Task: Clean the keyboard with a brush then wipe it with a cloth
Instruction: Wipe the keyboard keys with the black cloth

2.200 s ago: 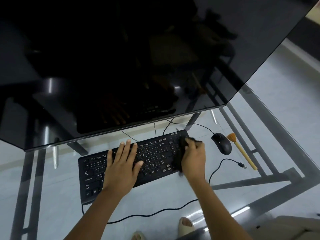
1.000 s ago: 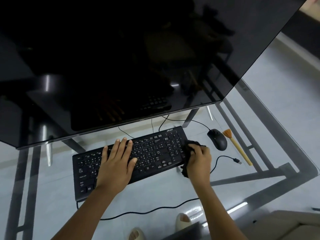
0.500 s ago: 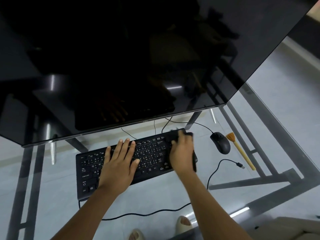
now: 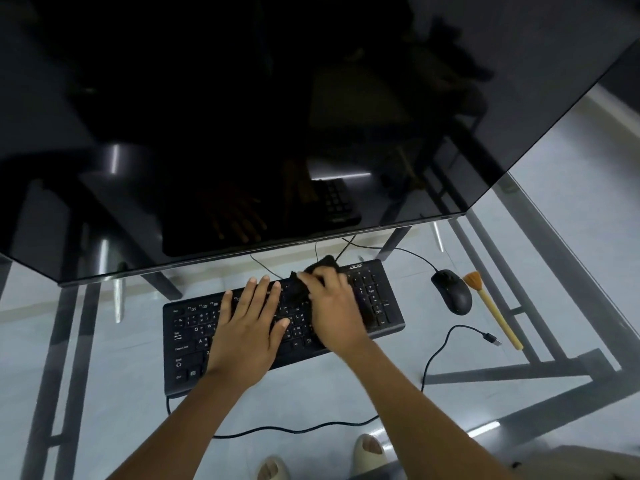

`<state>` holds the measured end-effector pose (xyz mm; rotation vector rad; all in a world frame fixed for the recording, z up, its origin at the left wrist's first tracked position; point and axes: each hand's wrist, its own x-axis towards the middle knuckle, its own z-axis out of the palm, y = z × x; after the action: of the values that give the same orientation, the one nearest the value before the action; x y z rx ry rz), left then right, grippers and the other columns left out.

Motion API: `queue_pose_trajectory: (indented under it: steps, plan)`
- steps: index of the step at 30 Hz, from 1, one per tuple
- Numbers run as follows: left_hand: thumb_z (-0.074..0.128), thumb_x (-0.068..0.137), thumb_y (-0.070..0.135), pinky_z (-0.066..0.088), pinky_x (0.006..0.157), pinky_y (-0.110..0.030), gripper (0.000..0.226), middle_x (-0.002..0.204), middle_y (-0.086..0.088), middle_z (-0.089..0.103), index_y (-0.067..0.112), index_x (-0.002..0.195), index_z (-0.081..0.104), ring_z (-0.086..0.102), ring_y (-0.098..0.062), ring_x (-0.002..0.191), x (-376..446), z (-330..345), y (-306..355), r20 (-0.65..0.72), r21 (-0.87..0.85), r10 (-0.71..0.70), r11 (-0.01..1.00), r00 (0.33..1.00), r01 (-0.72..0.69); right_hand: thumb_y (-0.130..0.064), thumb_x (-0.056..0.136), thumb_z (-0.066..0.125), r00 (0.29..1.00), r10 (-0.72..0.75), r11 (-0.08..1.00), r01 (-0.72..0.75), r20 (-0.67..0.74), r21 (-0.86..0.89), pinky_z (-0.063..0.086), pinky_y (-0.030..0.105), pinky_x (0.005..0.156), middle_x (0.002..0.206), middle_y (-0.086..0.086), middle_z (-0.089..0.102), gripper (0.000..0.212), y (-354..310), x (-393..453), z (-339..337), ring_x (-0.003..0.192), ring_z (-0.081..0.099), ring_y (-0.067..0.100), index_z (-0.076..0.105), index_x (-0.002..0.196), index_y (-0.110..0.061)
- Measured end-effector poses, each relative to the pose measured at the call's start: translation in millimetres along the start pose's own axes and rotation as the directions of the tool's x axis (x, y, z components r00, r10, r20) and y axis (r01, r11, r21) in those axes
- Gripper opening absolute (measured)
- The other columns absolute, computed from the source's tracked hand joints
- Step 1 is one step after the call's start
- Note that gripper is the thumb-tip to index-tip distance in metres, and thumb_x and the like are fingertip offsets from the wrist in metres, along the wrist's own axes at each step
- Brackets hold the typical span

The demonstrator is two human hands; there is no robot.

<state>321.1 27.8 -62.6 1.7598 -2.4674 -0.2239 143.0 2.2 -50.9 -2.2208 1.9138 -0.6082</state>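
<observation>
A black keyboard (image 4: 194,327) lies on the glass desk under the monitor's lower edge. My left hand (image 4: 247,327) rests flat on its middle keys, fingers spread, holding nothing. My right hand (image 4: 334,306) presses a black cloth (image 4: 301,280) onto the upper middle keys, close to my left fingertips; part of the cloth pokes out beyond the keyboard's far edge. The brush (image 4: 493,311), with a pale wooden handle and orange bristles, lies on the glass to the right of the mouse, apart from both hands.
A large dark monitor (image 4: 277,116) overhangs the desk's far part. A black mouse (image 4: 452,292) sits right of the keyboard. A loose cable with a plug (image 4: 491,338) curls on the glass (image 4: 346,393). Metal frame bars and my sandalled feet show through it.
My right hand slid the cloth leftward from the keyboard's right end to its upper middle. My left hand stayed on the keys.
</observation>
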Motion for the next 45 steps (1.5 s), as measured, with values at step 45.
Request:
queue_pose_trajectory:
  steps: [45]
  plan:
    - [0.030,0.100,0.042,0.016,0.116,-0.047,0.050,0.154,0.004,0.031,0.019,0.142,0.044,0.018,-0.012,0.145,-9.1,11.5,32.9,-0.076,-0.139,0.181,0.972,0.980,-0.191,0.005,0.079,0.058,0.969,0.233,0.971,-0.236,-0.087,-0.028,0.046,0.038,0.082,0.116,0.013,0.057,0.044,32.8,-36.9,-21.4,0.094,0.053,0.030,0.063,0.120,-0.011]
